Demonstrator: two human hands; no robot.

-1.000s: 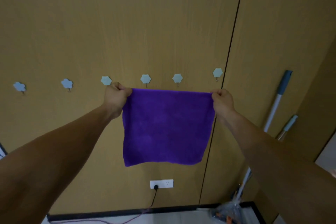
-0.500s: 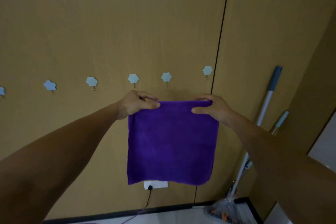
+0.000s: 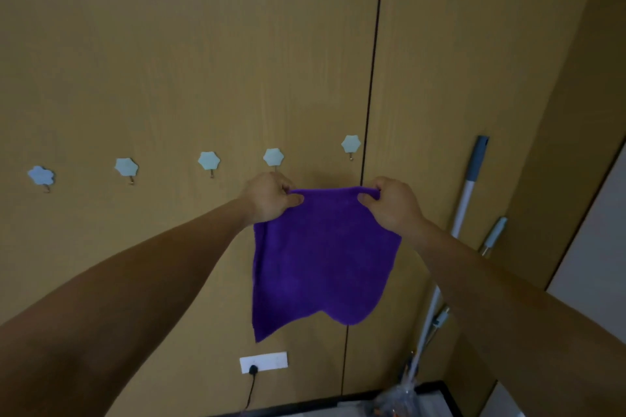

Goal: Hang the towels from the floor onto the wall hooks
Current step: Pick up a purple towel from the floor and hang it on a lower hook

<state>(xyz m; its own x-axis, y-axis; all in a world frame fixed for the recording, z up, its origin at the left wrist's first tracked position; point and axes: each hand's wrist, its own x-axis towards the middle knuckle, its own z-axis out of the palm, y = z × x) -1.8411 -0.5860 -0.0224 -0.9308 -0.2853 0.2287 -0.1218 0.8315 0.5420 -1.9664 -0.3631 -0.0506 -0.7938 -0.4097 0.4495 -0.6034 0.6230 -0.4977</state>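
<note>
Nearest the camera, the left forearm (image 3: 152, 264) and right forearm (image 3: 491, 281) reach up and away from the lower corners toward the wall. At their ends the hands are apart, each clamped on the top edge of the purple towel (image 3: 321, 261). The left hand (image 3: 271, 196) pinches the left end of that edge between thumb and curled fingers, and the right hand (image 3: 393, 206) pinches the right end the same way. A short stretch of the edge runs between them.

The towel hangs free in the air in front of the wall (image 3: 169, 61). Its sides fall below the hands, its bottom edge is wavy, and its lower left corner points down.

Behind it, a row of five pale blue hooks (image 3: 209, 160) runs across the wall. The left hand sits just below the fourth hook (image 3: 273, 157) from the left; whether it touches the metal prong cannot be told. The rightmost hook (image 3: 351, 144) is above the gap between the hands, just left of a dark vertical seam (image 3: 372, 78) in the panelling.

Below the towel, a white socket (image 3: 263, 361) holds a black plug (image 3: 253, 370) with its cord (image 3: 250, 393) trailing down. To the right, a white mop handle (image 3: 464, 200) with a grey tip and a thinner handle (image 3: 493, 235) lean against the wall.
</note>
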